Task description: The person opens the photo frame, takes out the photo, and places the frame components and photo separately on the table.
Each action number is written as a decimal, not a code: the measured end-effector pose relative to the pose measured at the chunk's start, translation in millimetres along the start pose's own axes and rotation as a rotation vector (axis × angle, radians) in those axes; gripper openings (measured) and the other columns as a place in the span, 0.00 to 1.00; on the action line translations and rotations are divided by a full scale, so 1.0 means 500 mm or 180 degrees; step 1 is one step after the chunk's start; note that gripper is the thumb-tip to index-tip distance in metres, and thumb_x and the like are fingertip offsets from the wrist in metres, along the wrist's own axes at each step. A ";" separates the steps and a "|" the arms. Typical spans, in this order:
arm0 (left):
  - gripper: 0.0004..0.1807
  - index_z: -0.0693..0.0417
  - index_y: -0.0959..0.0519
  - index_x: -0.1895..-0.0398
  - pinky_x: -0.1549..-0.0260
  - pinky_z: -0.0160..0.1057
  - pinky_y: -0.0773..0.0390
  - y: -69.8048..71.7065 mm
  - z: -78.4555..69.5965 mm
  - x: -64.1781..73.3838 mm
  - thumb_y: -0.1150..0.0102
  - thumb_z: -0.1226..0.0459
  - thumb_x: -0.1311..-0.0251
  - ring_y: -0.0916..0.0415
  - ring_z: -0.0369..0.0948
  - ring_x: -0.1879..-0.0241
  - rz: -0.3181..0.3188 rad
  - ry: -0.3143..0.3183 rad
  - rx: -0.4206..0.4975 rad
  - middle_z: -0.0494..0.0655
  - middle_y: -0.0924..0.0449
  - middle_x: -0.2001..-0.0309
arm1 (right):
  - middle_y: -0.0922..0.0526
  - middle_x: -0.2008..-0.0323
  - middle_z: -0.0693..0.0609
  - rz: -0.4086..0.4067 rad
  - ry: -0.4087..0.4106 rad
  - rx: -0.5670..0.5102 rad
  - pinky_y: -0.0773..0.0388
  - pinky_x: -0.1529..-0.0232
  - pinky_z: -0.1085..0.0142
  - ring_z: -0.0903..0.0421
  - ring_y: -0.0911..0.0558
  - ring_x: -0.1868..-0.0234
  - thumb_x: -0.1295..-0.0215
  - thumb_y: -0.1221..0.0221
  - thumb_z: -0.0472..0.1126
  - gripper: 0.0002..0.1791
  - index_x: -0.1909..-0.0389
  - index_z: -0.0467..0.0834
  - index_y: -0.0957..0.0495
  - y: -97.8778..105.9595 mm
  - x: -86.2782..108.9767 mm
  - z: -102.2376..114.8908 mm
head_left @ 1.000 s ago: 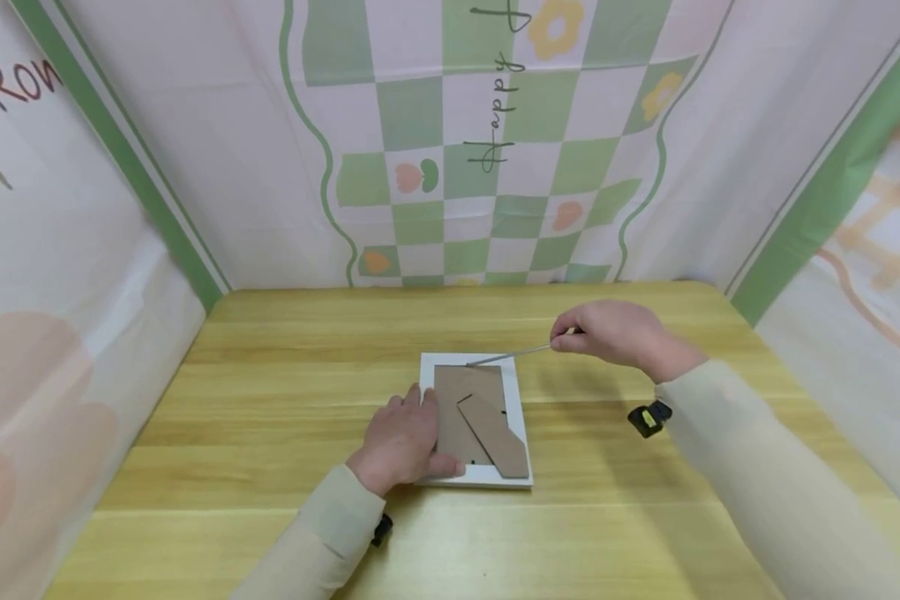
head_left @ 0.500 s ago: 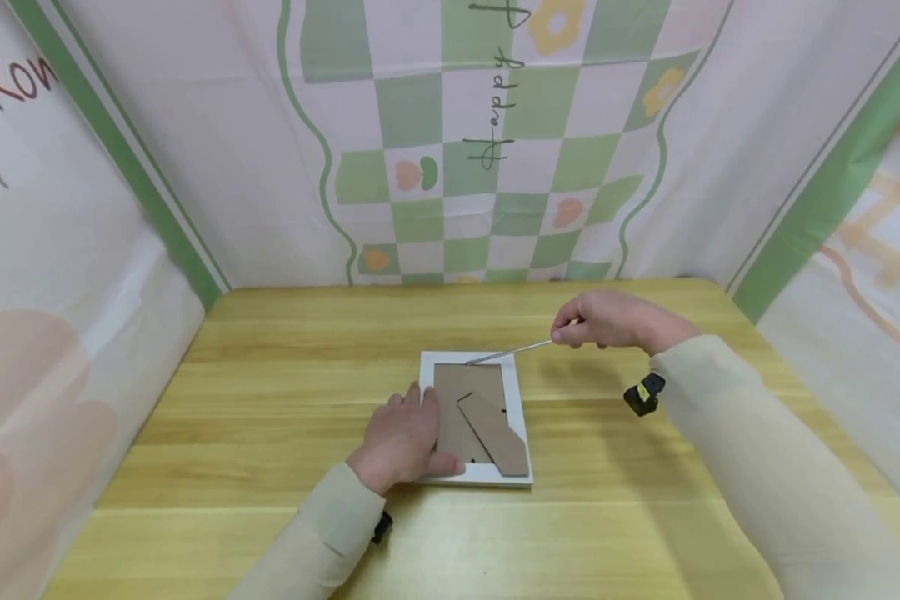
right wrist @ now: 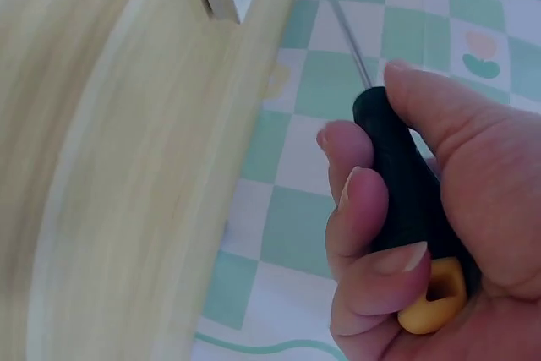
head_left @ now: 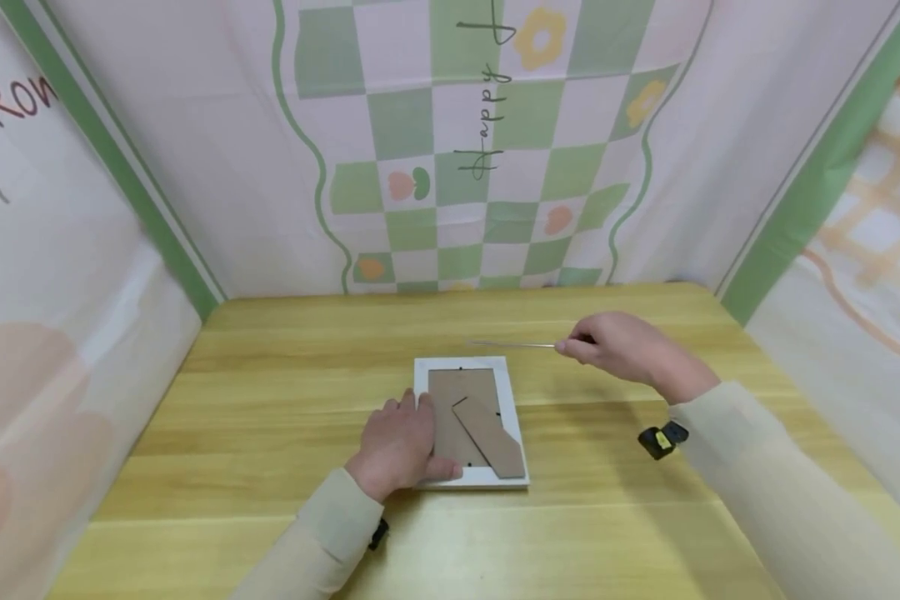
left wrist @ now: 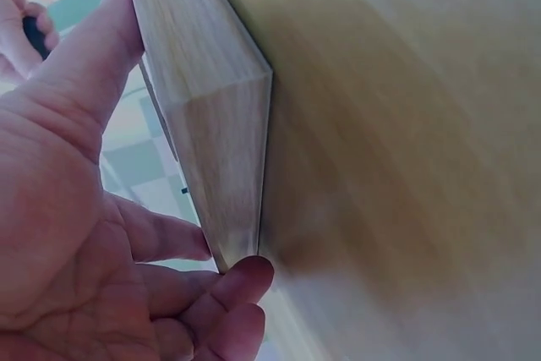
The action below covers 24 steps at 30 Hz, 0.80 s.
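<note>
A white picture frame [head_left: 508, 400] lies face down on the wooden table, its brown backboard [head_left: 457, 383] and folded brown stand [head_left: 495, 446] facing up. Small black tabs sit along the backboard's edges. My left hand [head_left: 399, 437] holds the frame at its near left corner, the thumb over the near border and the fingers at the left side. In the left wrist view, fingertips touch the frame's wooden side [left wrist: 220, 124]. My right hand [head_left: 615, 346] grips a screwdriver [right wrist: 393, 175] by its dark green and yellow handle. Its thin metal shaft points left, the tip beyond the frame's far border.
The wooden table [head_left: 285, 350] reaches back to a hanging cloth [head_left: 390, 125] with green and white checks. Cloth walls stand at the left and right too. A small black device [head_left: 662, 439] is strapped at the right wrist.
The screwdriver's tip has left the backboard's far edge and moved away past the frame, uncovering a black tab there. The left hand stays on the frame.
</note>
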State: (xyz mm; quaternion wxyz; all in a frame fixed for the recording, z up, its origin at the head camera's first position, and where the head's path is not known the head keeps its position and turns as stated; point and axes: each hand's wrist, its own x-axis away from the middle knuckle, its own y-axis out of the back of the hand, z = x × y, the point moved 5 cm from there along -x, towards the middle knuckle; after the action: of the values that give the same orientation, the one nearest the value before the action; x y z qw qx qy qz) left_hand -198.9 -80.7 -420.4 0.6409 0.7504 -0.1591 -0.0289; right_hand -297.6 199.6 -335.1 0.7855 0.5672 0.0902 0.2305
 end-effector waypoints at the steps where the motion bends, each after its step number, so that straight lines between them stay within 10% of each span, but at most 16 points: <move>1: 0.62 0.67 0.35 0.24 0.36 0.59 0.25 0.000 0.000 0.001 0.31 0.29 0.48 0.28 0.64 0.33 -0.0015 -0.0001 -0.0032 0.70 0.35 0.26 | 0.29 0.80 0.56 -0.0039 -0.0026 -0.0019 0.34 0.72 0.62 0.58 0.33 0.78 0.23 0.43 0.58 0.23 0.75 0.47 0.23 -0.002 0.005 0.001; 10: 0.63 0.68 0.33 0.26 0.39 0.59 0.23 0.000 -0.004 0.004 0.33 0.27 0.50 0.26 0.63 0.36 -0.0119 -0.0003 -0.0117 0.71 0.32 0.28 | 0.39 0.84 0.58 -0.0300 0.0026 -0.0026 0.41 0.77 0.65 0.60 0.40 0.82 0.23 0.42 0.57 0.26 0.80 0.49 0.35 -0.046 0.035 0.021; 24: 0.63 0.77 0.34 0.29 0.44 0.56 0.17 -0.004 -0.012 0.005 0.27 0.32 0.50 0.22 0.66 0.41 -0.0176 0.0027 0.0264 0.79 0.42 0.26 | 0.24 0.76 0.51 -0.0068 -0.0160 -0.0435 0.31 0.74 0.63 0.56 0.26 0.77 0.19 0.49 0.51 0.18 0.68 0.43 0.29 -0.103 0.031 0.080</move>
State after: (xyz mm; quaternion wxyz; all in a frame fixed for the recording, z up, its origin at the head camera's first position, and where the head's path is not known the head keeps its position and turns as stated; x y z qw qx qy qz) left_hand -194.8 -75.3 -420.9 0.6089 0.7805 -0.1367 -0.0367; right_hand -254.5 159.7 -367.7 0.8268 0.5169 0.0606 0.2134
